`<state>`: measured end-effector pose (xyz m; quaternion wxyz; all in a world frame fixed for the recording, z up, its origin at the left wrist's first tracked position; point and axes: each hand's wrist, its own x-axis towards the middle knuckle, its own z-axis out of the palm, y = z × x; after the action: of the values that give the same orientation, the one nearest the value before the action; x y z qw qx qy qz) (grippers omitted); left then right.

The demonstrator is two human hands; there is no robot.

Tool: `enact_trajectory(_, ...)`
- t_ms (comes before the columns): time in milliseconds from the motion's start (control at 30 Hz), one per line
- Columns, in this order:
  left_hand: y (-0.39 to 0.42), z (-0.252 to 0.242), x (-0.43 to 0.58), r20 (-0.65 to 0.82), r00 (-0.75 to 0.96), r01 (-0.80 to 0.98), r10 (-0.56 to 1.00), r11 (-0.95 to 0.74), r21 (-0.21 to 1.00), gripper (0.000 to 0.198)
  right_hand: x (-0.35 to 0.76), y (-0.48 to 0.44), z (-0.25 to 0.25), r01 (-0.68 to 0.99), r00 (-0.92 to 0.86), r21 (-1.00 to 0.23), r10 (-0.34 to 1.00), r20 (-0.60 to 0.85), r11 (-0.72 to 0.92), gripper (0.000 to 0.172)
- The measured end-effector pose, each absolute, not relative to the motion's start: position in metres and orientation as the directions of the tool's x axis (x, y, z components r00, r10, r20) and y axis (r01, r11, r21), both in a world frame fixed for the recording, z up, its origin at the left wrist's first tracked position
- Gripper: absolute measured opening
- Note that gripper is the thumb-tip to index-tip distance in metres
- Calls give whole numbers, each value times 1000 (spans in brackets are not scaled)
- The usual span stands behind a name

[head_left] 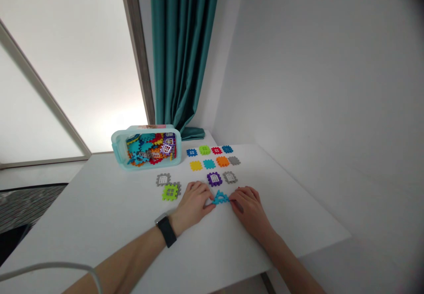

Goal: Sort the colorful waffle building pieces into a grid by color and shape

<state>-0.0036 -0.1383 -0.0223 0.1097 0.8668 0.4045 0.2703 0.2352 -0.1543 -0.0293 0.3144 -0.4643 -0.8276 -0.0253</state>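
A teal triangular puzzle tile [220, 197] lies on the white table [115, 214] between both hands. My left hand [194, 201], with a black watch on its wrist, has its fingers curled against the tile's left corner. My right hand [247, 203] pinches the tile's right corner with bent fingers. Just beyond the hands lie a purple window tile [214, 179] and a grey window tile [229, 177].
Two rows of small coloured square tiles [213, 157] lie further back. A green window tile [170, 191] and a grey one [163, 179] lie to the left. A light blue bin [119, 146] full of tiles stands behind. A wall rises on the right; a teal curtain [180, 51] hangs at the back.
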Motion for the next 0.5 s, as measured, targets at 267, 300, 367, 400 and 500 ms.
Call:
enact_trajectory(267, -140, -20, -3, 377, 513, 660, 771, -636, 401, 12, 235, -153, -30, 787, -372, -247, 755, 540, 565, 18)
enact_trajectory(300, -140, -20, -2, 377, 513, 660, 771, -635, 400, 12, 235, -152, -30, 787, -369, -248, 753, 544, 565, 18)
enact_trajectory(367, -140, -20, -2, 378, 512, 662, 771, -635, 399, 12, 236, -152, -31, 786, -365, -250, 751, 551, 566, 19)
enact_trajectory(400, -140, -20, -2, 379, 511, 662, 771, -635, 399, 12, 236, -152, -31, 785, -366, -249, 750, 551, 567, 19)
enact_trajectory(500, -140, -21, -2, 383, 508, 659, 771, -635, 403, 12, 235, -153, -32, 789, -368, -244, 752, 547, 564, 19)
